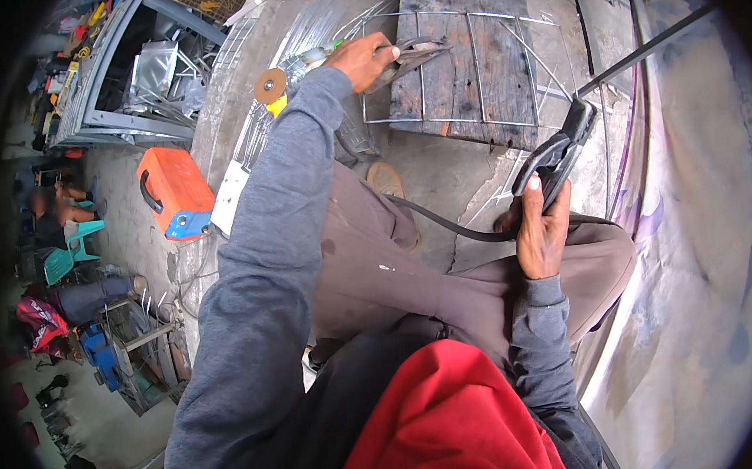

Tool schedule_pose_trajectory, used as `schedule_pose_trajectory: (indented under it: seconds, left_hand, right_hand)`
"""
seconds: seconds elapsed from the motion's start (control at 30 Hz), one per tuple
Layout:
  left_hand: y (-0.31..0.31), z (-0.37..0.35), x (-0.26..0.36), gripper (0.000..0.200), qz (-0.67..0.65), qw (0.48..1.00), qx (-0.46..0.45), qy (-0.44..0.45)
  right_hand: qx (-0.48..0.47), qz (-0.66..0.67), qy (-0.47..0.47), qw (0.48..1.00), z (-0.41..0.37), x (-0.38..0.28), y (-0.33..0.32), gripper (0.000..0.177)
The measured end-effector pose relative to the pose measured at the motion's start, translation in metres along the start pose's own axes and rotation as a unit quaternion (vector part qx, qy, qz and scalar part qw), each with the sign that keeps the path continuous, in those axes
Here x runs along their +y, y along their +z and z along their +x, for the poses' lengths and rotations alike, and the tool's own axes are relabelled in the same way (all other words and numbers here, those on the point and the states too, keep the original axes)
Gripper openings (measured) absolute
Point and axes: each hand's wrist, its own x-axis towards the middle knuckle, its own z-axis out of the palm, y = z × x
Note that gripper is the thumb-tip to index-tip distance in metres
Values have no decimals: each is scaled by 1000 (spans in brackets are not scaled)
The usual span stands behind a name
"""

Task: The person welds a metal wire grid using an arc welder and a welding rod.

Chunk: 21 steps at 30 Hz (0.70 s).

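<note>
My left hand (pixel 364 62) reaches forward, fingers closed around a dark plier-like metal tool (pixel 422 50). The tool's tapered end points right, over a frame of thin metal rods (pixel 473 53). That frame lies across a scorched wooden board (pixel 452 81) and sticks out past its edges. In my right hand (pixel 544 231) is a black welding electrode holder (pixel 562 156), held upright above my bent knee. Its black cable (pixel 454 227) curves away to the left over the floor. From the holder's head a straight grey rod (pixel 651 51) runs to the upper right.
An angle grinder with a brown disc (pixel 270 86) lies left of my left hand, near thin metal rods (pixel 305 32). An orange machine (pixel 174 189) stands further left, below a metal-framed bin of scrap (pixel 151 76). A pale cloth (pixel 690 239) hangs on the right. People sit at far left.
</note>
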Motion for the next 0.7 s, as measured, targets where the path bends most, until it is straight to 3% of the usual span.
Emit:
schedule_pose_trajectory:
  seconds: [0.1,0.17,0.23,0.37,0.7]
  left_hand:
    - [2,-3,0,46,5,1000,18,-2]
    - [2,-3,-3,46,-1,1000,21,7]
    - [5,-5,-5,46,-8,1000,23,15]
    - [5,-7,-5,46,-9,999,27,19]
    - [8,-8,-4,47,-10,999,30,9]
  right_hand:
    - [-19,-21,5,1000,19,-14,10,31]
    - [-32,-91,-39,995,30,-16,16,30]
    - [-27,-77,-52,995,32,-13,19,29]
    - [-40,-35,12,999,23,-8,14,27]
    - [31,2,-38,999,7,24,-7,16]
